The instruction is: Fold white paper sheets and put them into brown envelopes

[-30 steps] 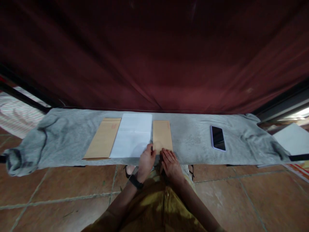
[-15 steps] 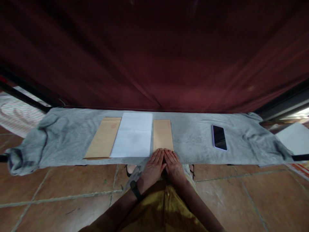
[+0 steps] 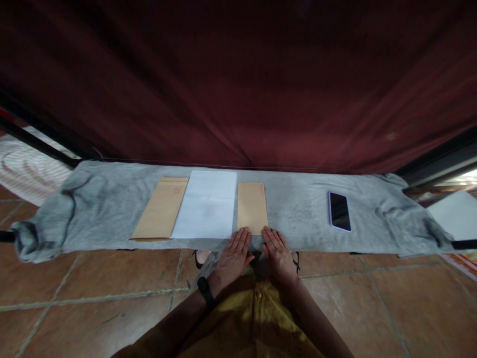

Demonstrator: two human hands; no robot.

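A brown paper envelope (image 3: 252, 206) lies flat in front of me on the grey cloth (image 3: 294, 214). My left hand (image 3: 234, 256) rests with outstretched fingers at its lower left corner. At the lower right corner lies my right hand (image 3: 278, 253), its fingers also stretched out flat. Neither hand holds anything. Left of the envelope is a white sheet of paper (image 3: 206, 206) with a faint crease across it. Beyond that, a stack of brown envelopes (image 3: 162, 209) partly meets the sheet's left edge.
A phone (image 3: 339, 211) with a dark screen lies to the right on the cloth. Behind the narrow surface hangs a dark red curtain (image 3: 253, 114). Dark metal bars (image 3: 37, 132) stand at the left side. White sheets (image 3: 456, 214) show at the far right, over a tiled floor (image 3: 122, 278).
My hands, which were together at the envelope's lower edge, have moved apart to its two lower corners. The envelope's lower edge now shows between them.
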